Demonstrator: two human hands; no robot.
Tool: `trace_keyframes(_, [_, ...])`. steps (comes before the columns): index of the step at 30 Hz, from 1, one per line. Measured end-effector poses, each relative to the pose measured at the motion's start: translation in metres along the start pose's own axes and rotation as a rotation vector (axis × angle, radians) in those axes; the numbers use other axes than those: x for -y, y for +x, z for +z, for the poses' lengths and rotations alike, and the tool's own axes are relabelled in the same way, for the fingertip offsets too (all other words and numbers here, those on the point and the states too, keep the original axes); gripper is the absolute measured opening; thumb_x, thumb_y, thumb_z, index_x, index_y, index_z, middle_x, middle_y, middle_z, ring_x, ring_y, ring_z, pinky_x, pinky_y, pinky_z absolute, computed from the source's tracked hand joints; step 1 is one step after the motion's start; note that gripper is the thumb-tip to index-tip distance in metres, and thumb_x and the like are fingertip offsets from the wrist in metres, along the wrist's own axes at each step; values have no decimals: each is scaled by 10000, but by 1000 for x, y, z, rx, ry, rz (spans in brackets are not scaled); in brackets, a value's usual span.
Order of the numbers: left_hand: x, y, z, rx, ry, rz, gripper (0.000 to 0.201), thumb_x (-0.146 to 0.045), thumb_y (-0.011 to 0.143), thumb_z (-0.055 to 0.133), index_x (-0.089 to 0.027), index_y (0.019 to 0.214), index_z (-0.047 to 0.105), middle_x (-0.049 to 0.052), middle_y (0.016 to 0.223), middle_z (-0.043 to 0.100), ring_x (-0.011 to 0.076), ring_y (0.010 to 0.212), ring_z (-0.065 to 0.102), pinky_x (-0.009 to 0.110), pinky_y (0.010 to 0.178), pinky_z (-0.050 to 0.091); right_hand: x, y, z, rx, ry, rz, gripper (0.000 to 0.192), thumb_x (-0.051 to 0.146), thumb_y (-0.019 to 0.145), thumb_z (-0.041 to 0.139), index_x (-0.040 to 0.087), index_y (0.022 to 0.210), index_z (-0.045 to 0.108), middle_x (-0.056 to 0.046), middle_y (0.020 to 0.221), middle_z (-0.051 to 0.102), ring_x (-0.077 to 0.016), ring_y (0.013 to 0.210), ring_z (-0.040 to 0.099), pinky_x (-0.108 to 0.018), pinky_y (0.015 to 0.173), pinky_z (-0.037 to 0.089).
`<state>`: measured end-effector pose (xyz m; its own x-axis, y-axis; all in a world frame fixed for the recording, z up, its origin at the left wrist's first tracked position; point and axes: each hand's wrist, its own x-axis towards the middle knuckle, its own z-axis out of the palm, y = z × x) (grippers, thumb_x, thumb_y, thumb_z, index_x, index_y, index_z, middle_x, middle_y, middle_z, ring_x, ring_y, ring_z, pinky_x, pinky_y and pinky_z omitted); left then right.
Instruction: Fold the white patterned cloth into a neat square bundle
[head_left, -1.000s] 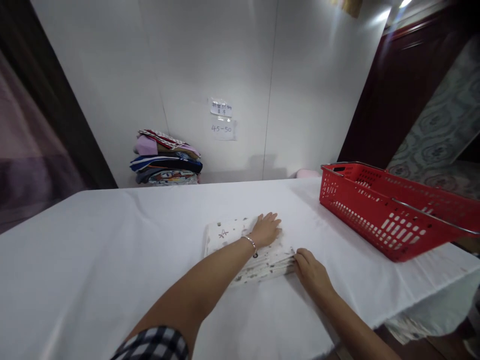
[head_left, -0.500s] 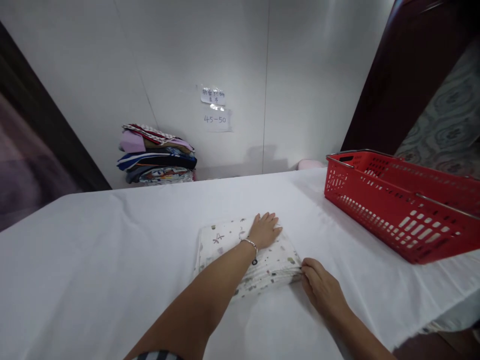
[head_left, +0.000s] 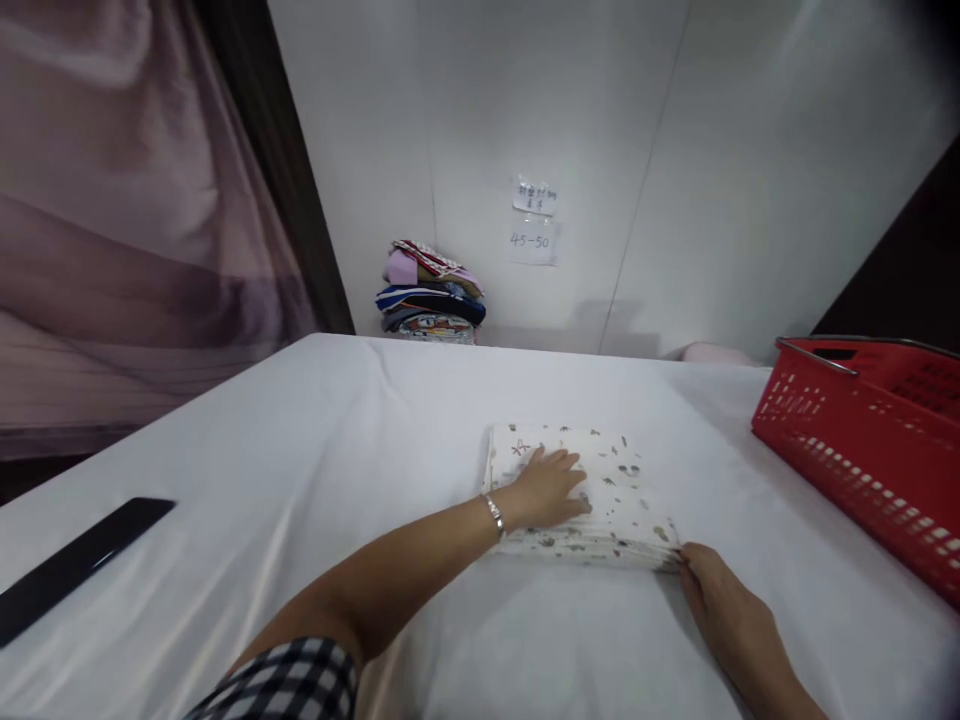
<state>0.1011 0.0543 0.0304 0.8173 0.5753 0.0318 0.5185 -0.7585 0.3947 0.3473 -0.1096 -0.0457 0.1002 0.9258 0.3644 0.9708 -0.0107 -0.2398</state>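
Observation:
A folded white cloth [head_left: 622, 475] with small green, brown and grey prints lies on the white-covered table [head_left: 360, 440]. My left hand [head_left: 553, 488] rests palm down on its top, fingers spread, with a bracelet at the wrist. At the near right corner of the cloth, my right hand [head_left: 716, 590] pinches the edge of the folded layers between thumb and fingers. The fingertips under that edge are partly hidden.
At right stands a red plastic basket [head_left: 847, 450] with metal handles. A stack of folded fabrics [head_left: 431, 295] sits by the wall behind the table. A black flat object [head_left: 82, 560] lies at the left, and a pinkish curtain [head_left: 135, 220] hangs beyond.
The view has turned left, so everything sits further right and the black object shows. My left hand has slid leftward over the cloth; my right hand still pinches its corner.

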Motion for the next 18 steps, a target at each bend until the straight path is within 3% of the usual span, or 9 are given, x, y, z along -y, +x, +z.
trace_keyframes(3, [12, -51, 2, -117, -17, -55, 324, -401, 834, 513, -241, 1111, 562, 73, 1363, 449, 253, 1315, 302, 501, 1093, 119, 1, 2, -2, 29, 14, 45, 225, 408, 858, 362, 273, 916, 532, -24, 926, 653, -194, 748, 646, -281, 501, 495])
trace_keyframes(6, [21, -89, 8, -298, -86, -100, 289, -352, 864, 476, -237, 1114, 565, 60, 1349, 463, 220, 1298, 331, 447, 1099, 171, -2, 2, -4, 45, 7, 76, 253, 433, 846, 358, 276, 912, 545, -19, 864, 665, -201, 699, 648, -291, 495, 493])
trace_keyframes(9, [30, -110, 16, -475, -196, -284, 342, -328, 848, 491, -204, 1163, 543, 84, 1364, 439, 217, 1278, 355, 401, 1062, 279, -8, 4, -11, 56, -20, 55, 260, 400, 834, 382, 272, 986, 550, -33, 919, 674, -205, 742, 652, -310, 568, 517])
trace_keyframes(12, [37, -118, 22, -560, -375, -475, 396, -351, 842, 484, -190, 1203, 505, 88, 1264, 516, 201, 1113, 506, 337, 922, 420, -4, 15, -20, -28, -38, -12, 265, 316, 801, 398, 236, 985, 572, -67, 1110, 629, -225, 960, 615, -357, 753, 516])
trace_keyframes(15, [37, -118, 25, -524, -519, -574, 404, -357, 831, 486, -197, 1202, 480, 60, 1131, 586, 158, 875, 592, 277, 761, 465, 25, 36, -24, -39, 37, -69, 263, 292, 808, 397, 226, 976, 588, -68, 1150, 611, -226, 1047, 574, -394, 857, 481])
trace_keyframes(18, [32, -116, 25, -484, -507, -620, 393, -330, 812, 503, -208, 1185, 472, 41, 1064, 610, 153, 836, 590, 265, 739, 447, 75, 64, -15, 0, 189, -168, 282, 306, 839, 383, 206, 996, 595, -92, 1147, 613, -227, 1075, 557, -406, 912, 453])
